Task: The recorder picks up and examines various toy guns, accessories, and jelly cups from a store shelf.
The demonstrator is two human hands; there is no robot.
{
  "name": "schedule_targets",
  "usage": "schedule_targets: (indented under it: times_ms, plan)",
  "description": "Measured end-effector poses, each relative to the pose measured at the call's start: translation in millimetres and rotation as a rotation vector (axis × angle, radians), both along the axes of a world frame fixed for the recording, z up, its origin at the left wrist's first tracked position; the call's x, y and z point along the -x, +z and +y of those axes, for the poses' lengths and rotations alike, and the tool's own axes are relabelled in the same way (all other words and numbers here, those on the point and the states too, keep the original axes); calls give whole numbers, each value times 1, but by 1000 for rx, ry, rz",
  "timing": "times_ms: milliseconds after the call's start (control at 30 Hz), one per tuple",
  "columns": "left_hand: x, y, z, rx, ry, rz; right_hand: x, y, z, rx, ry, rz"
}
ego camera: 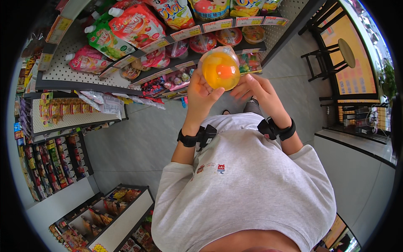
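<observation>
A round clear plastic cup of yellow-orange jelly (220,71), with an orange piece inside, is held up before the shelf. My left hand (203,89) grips it from the left and below, thumb at its lower edge. Just to the right of the cup, my right hand (256,89) has its fingers apart and slightly blurred; whether a fingertip touches the cup I cannot tell. Behind the cup, similar lidded jelly cups (228,36) stand in a row on the middle shelf. Spouted jelly pouches (137,25) lie and stand on the shelf above, to the left.
Price tags line the front edge of the upper shelf (217,25). Bagged snacks hang on a rack (70,110) at the left, and a low snack shelf (122,217) is at the lower left. At the right are a stool (346,53) and a white counter (346,157).
</observation>
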State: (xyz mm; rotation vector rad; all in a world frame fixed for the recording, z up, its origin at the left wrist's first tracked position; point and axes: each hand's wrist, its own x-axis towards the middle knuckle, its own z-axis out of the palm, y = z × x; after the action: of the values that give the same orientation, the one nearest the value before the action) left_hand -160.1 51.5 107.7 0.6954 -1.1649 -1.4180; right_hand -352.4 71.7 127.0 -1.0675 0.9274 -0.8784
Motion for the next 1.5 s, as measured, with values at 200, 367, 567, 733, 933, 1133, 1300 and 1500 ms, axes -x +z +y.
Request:
schedule_targets:
  times_ms: [200,367,567,733,933,1133,1300,1500]
  plan:
    - [-5,-4,6,-34,-36,118,-7,3,2,267,-138,-52]
    - [-3,4,12,-4,-75,112,-15,2,7,408,-131,-32]
    - [-4,8,14,59,-98,82,-13,7,10,485,-152,7]
    - [-8,4,15,85,-149,62,-11,7,11,515,-145,53]
    - [-5,5,15,82,-128,35,-11,6,10,529,-141,67]
    - [-13,-5,14,50,-97,8,23,-48,-43,318,-387,36]
    - [-22,-14,17,48,-78,-30,53,-116,-106,737,-750,963]
    - [-19,-13,19,45,-77,-9,42,-136,-155,697,-820,1006]
